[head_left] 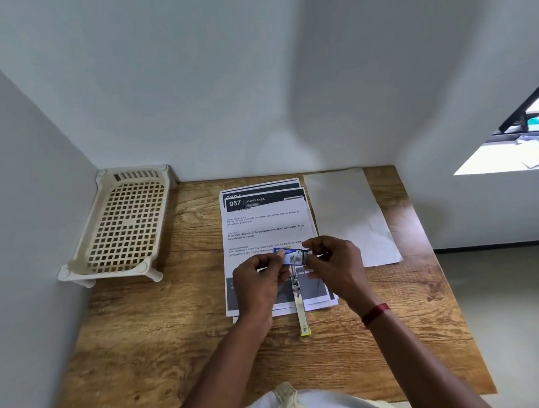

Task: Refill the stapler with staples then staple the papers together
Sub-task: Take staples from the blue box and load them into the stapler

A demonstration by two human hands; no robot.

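A small blue staple box is held above a stack of printed papers on the wooden desk. My left hand pinches the box's left end. My right hand pinches its right end, where a sliver of the inner tray shows. Below the hands lies the stapler, swung open into a long metal strip with a yellow-green tip at the near end, resting partly on the papers and partly on the desk. Part of the stapler is hidden by my hands.
A beige plastic perforated rack stands on legs at the desk's far left corner. A blank white sheet lies right of the stack. White walls close the desk at the back and left; its right edge drops to the floor.
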